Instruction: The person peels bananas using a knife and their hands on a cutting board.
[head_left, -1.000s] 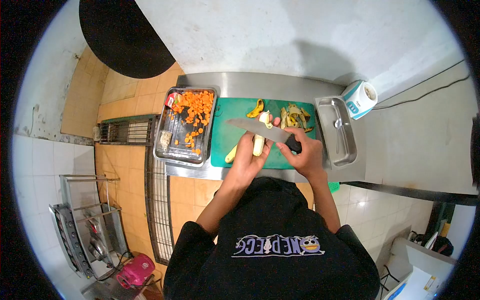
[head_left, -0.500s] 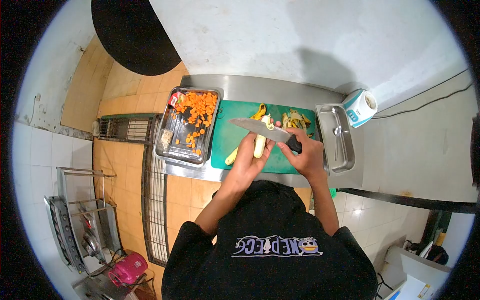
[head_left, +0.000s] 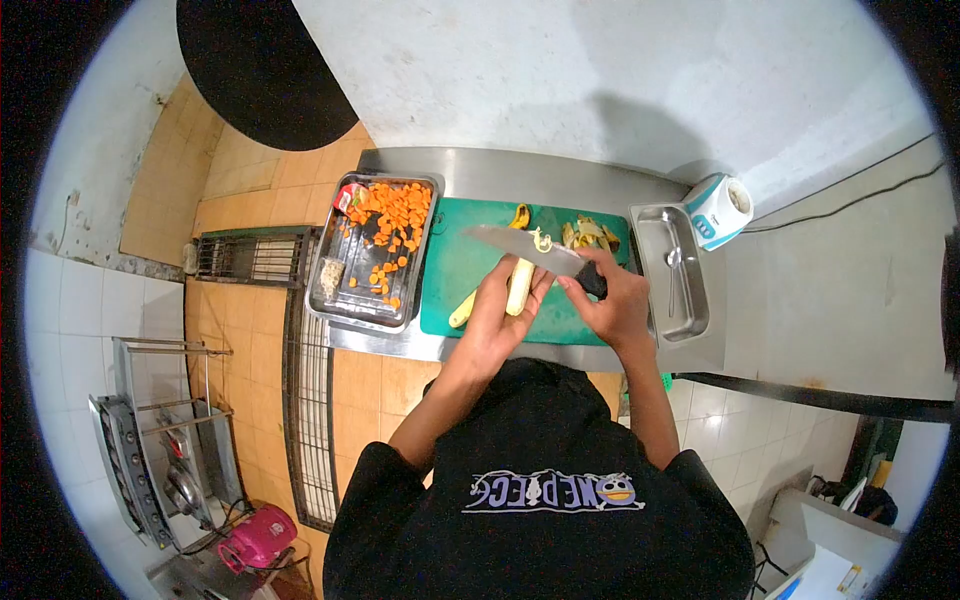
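Observation:
My left hand is closed around a long, pale yellow peeled piece of produce, its blunt end toward me; I cannot tell its exact kind. My right hand grips the black handle of a broad kitchen knife. The blade crosses the far end of the pale piece, pointing left, with pale shavings on it. Beneath both hands lies a green cutting board. Another pale yellow piece rests left of my left hand. A yellow piece with a dark tip lies beyond the blade, and yellow-brown peelings sit at far right.
A metal tray on the left holds sliced carrots, a red packet and a small clear bag. Right of the board, a steel basin contains a spoon. A white-and-blue container stands by the wall.
The knife blade has shifted slightly along the far end of the pale piece, and its tip is now blurred. My left hand has barely moved.

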